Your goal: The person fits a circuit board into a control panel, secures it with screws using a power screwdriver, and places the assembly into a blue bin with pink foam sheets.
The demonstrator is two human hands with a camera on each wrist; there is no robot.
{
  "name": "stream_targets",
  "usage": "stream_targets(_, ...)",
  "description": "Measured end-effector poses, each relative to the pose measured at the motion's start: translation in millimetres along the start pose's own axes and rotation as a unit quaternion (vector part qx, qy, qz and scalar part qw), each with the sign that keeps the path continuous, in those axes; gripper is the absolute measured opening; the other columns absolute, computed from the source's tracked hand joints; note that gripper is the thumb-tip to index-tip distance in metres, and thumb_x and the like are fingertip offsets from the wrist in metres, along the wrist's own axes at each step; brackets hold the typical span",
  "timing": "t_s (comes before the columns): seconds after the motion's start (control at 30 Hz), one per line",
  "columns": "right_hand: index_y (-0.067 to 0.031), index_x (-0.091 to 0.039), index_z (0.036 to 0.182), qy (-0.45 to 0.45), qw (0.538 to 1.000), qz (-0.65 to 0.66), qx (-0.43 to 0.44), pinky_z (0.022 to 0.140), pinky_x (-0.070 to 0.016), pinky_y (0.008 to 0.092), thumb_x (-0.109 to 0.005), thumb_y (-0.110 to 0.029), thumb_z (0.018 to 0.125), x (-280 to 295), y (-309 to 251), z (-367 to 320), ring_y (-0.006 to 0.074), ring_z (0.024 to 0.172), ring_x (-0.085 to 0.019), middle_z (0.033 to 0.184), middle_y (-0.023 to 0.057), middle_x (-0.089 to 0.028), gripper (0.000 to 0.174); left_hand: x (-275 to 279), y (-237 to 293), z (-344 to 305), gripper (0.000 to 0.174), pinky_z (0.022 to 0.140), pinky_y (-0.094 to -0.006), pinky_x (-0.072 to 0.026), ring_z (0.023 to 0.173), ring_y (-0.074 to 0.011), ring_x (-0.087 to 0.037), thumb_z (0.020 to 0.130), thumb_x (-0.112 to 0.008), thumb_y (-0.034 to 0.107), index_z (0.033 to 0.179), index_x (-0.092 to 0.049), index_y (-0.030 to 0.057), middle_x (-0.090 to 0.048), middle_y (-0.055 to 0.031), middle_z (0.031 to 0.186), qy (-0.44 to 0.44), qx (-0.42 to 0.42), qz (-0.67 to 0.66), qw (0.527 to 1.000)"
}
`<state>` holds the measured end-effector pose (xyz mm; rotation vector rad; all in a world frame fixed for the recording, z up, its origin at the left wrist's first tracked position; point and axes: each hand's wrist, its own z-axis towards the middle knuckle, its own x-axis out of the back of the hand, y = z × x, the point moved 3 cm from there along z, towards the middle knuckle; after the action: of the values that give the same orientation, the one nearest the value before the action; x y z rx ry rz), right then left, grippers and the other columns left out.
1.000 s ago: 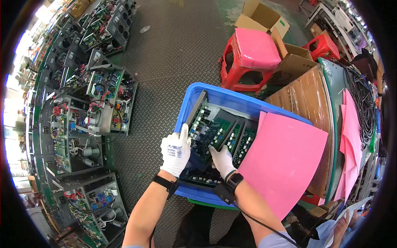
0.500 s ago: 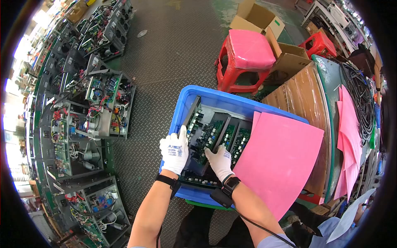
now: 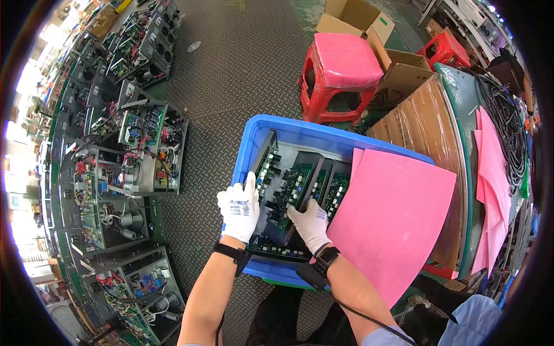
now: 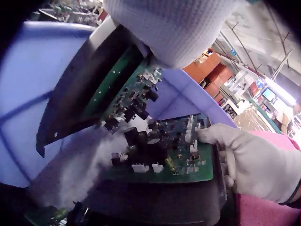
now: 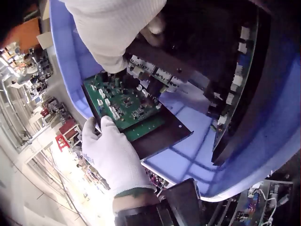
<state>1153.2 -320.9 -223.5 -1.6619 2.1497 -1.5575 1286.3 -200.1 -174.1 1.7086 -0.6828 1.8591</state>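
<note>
In the head view, several green circuit boards on dark metal plates stand in a blue bin [image 3: 340, 131]. My left hand [image 3: 239, 212], in a white glove, grips the leftmost board [image 3: 266, 167] by its plate at the bin's left wall. In the right wrist view that left hand [image 5: 113, 157] has thumb and fingers at the board's edge. My gloved right hand [image 3: 310, 224] pinches the edge of a middle board [image 3: 297, 183]. The left wrist view shows the right thumb on this board's [image 4: 188, 155] face, fingers behind its plate.
A large pink sheet [image 3: 398, 213] covers the bin's right side. Beyond stand a red stool [image 3: 346, 63] and open cardboard boxes [image 3: 404, 75]. Open electronic chassis [image 3: 153, 144] line the left. At right is a green-edged table [image 3: 461, 109] with more pink sheets and black cables.
More of the pale bottom shows between the left board and the middle one. Both hands keep their holds; the head view has shifted slightly.
</note>
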Motion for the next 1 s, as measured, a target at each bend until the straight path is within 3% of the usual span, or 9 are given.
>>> stream_targets(0.03,0.0022,-0.060,0.090,-0.001,1.000,-0.004,-0.030,0.067,-0.0493,0.0334,-0.071,-0.029,0.077,2.7,6.0,-3.4,0.0194,0.070,-0.064,0.075,0.0104,-0.066,0.036,0.0,0.5,-0.6,0.049,0.072,-0.0417,-0.0391,0.077,-0.0246,-0.056,0.084,-0.065,0.025,0.131,-0.053,0.0155,-0.057,-0.0068,0.082,-0.004,0.002,0.002,1.000)
stream_targets(0.37,0.0024,-0.060,0.092,0.001,0.997,0.075,-0.014,0.062,-0.0475,0.0299,-0.072,-0.023,0.078,-9.7,17.9,4.7,0.0146,0.065,-0.059,0.074,0.0072,-0.064,0.031,-26.6,10.2,-24.7,0.054,0.073,-0.0428,-0.0411,0.079,-0.0251,-0.058,0.084,-0.065,0.025,0.134,-0.050,0.0104,-0.058,-0.0072,0.087,-0.033,0.035,0.003,0.999)
stream_targets(0.47,0.0014,-0.056,0.082,0.019,0.995,0.096,0.007,0.061,-0.0490,0.0346,-0.072,-0.036,0.074,-9.9,20.0,3.3,0.0257,0.061,-0.063,0.065,0.0124,-0.063,0.041,-30.6,14.7,-26.6,0.056,0.073,-0.0432,-0.0416,0.078,-0.0262,-0.058,0.083,-0.065,0.023,0.135,-0.048,0.0097,-0.059,-0.0075,0.086,-0.034,0.069,-0.009,0.997)
stream_targets(0.6,0.0012,-0.056,0.083,0.013,0.990,0.137,0.002,0.060,-0.0492,0.0341,-0.073,-0.033,0.074,-7.4,14.2,2.2,0.0244,0.060,-0.063,0.062,0.0106,-0.062,0.039,-26.1,19.1,-25.8,0.057,0.073,-0.0405,-0.0455,0.081,-0.0242,-0.062,0.084,-0.058,0.014,0.139,-0.044,0.0165,-0.059,-0.0128,0.109,-0.091,0.048,0.040,0.994)
stream_targets(0.63,0.0008,-0.056,0.084,0.012,0.993,0.121,0.003,0.061,-0.0496,0.0348,-0.072,-0.035,0.075,-8.5,15.8,2.7,0.0252,0.062,-0.064,0.062,0.0103,-0.062,0.040,-25.7,19.2,-24.9,0.057,0.077,-0.0417,-0.0461,0.091,-0.0261,-0.062,0.083,-0.058,0.012,0.139,-0.045,0.0181,-0.052,-0.0187,0.130,-0.108,0.049,0.041,0.992)
stream_targets(0.7,0.0004,-0.056,0.085,0.010,0.994,0.105,0.004,0.063,-0.0500,0.0354,-0.071,-0.037,0.075,-2.1,4.0,-0.9,0.0260,0.063,-0.065,0.062,0.0100,-0.063,0.042,-14.2,20.1,-20.8,0.056,0.082,-0.0435,-0.0453,0.100,-0.0281,-0.059,0.083,-0.058,0.011,0.138,-0.047,0.0177,-0.048,-0.0198,0.135,-0.091,0.032,0.031,0.995)
stream_targets(0.77,-0.0007,-0.057,0.087,-0.011,0.999,-0.031,-0.015,0.068,-0.0504,0.0377,-0.067,-0.043,0.076,4.1,-11.1,-2.6,0.0294,0.068,-0.067,0.063,0.0101,-0.064,0.045,-11.8,15.9,-18.2,0.054,0.087,-0.0454,-0.0445,0.109,-0.0301,-0.056,0.083,-0.058,0.010,0.136,-0.049,0.0173,-0.043,-0.0208,0.141,-0.073,0.015,0.024,0.997)
stream_targets(0.83,-0.0010,-0.057,0.088,-0.004,0.999,-0.041,-0.001,0.071,-0.0502,0.0387,-0.066,-0.045,0.076,-3.0,-13.2,0.9,0.0306,0.070,-0.067,0.064,0.0102,-0.064,0.046,-16.7,10.3,-20.1,0.056,0.103,-0.0522,-0.0337,0.126,-0.0352,-0.045,0.079,-0.064,0.013,0.133,-0.052,0.0192,-0.040,-0.0222,0.144,-0.019,-0.051,0.042,0.998)
stream_targets(1.0,-0.0022,-0.059,0.093,-0.033,0.997,-0.065,-0.021,0.079,-0.0494,0.0410,-0.063,-0.048,0.079,-12.5,-20.3,5.7,0.0320,0.082,-0.067,0.070,0.0111,-0.067,0.048,-8.9,2.1,-21.3,0.047,0.110,-0.0549,-0.0241,0.132,-0.0397,-0.038,0.078,-0.067,0.015,0.124,-0.061,0.0211,-0.037,-0.0210,0.146,-0.012,-0.027,0.021,0.999)
